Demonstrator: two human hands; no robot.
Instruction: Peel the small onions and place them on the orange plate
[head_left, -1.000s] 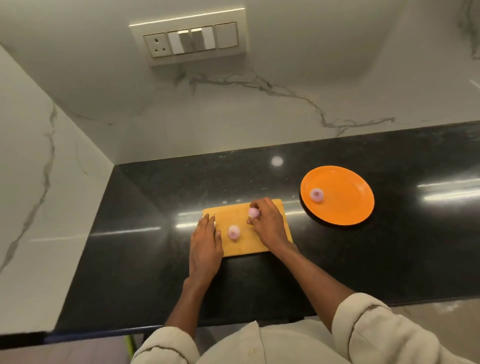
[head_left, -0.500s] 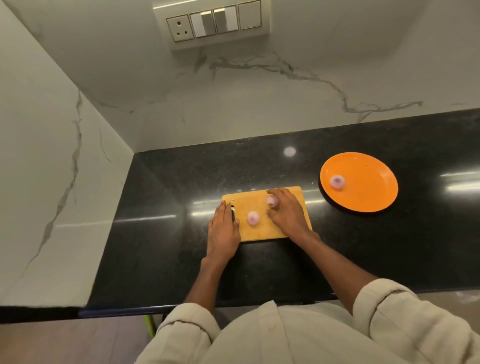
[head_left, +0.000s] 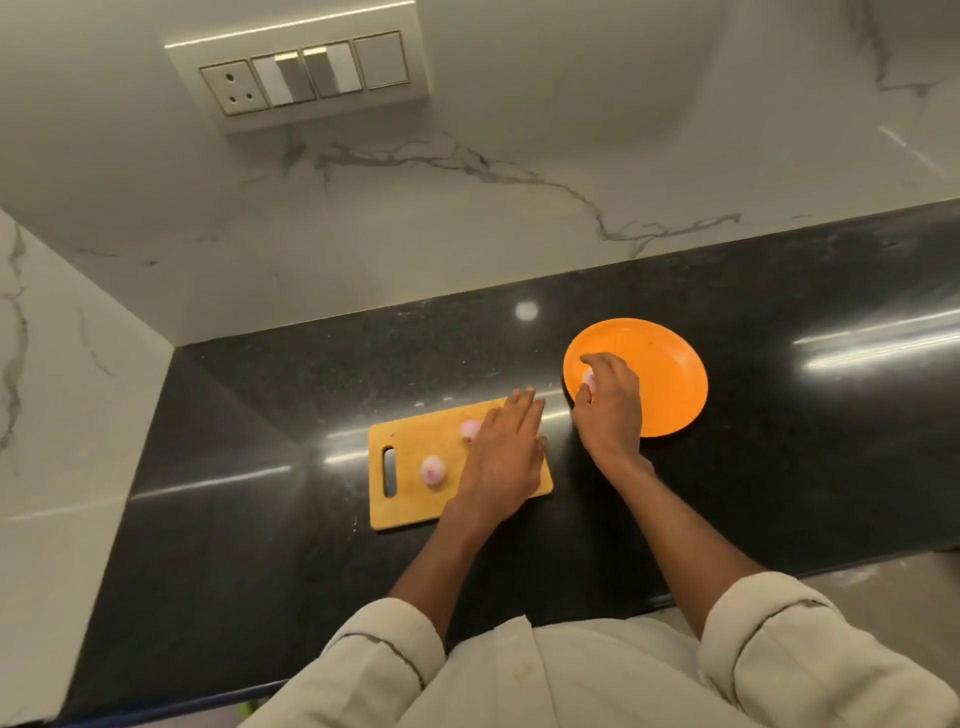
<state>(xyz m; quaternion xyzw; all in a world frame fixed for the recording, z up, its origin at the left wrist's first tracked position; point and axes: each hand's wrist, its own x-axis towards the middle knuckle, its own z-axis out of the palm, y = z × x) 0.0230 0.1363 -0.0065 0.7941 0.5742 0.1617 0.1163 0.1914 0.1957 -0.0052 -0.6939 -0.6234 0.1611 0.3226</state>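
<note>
A wooden cutting board (head_left: 410, 499) lies on the black counter. Two small peeled pinkish onions sit on it, one (head_left: 432, 469) near the middle and one (head_left: 470, 428) at the far edge. My left hand (head_left: 506, 457) rests flat on the board's right part, fingers straight, right beside the far onion. The orange plate (head_left: 670, 374) stands to the right of the board. My right hand (head_left: 610, 405) is over the plate's left side, thumb and fingers curled round a third small onion (head_left: 589, 380) that is mostly hidden by them.
The black granite counter (head_left: 779, 467) runs to the right, with marble walls behind and on the left. A switch panel (head_left: 306, 78) sits high on the back wall. The counter's front edge is close to my body.
My right hand left the far onion on the board and moved right to the onion on the plate. My left hand slid from the board's left end to its right part.
</note>
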